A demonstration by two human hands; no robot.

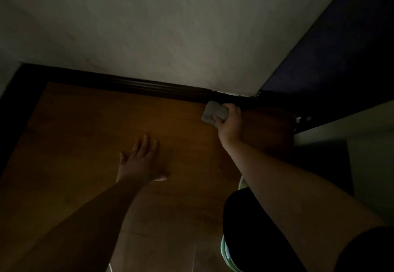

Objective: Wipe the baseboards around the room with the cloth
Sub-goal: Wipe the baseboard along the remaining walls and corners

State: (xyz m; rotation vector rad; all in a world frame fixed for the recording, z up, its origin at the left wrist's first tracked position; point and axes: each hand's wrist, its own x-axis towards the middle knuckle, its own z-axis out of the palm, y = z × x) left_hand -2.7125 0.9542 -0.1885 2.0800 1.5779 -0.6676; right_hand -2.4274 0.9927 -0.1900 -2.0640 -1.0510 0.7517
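Observation:
A dark wooden baseboard (136,85) runs along the foot of the pale wall, from the left corner to the right corner. My right hand (230,122) grips a folded grey cloth (213,112) and holds it against the baseboard near the right corner. My left hand (141,160) lies flat on the wooden floor with its fingers straight and spread, well to the left of the cloth. The room is dim.
The brown wooden floor (89,135) fills the middle of the view. A dark blue surface (332,58) rises at the right corner. A pale ledge or furniture edge (345,126) stands at the far right. My dark-clothed knee (251,224) is at the bottom right.

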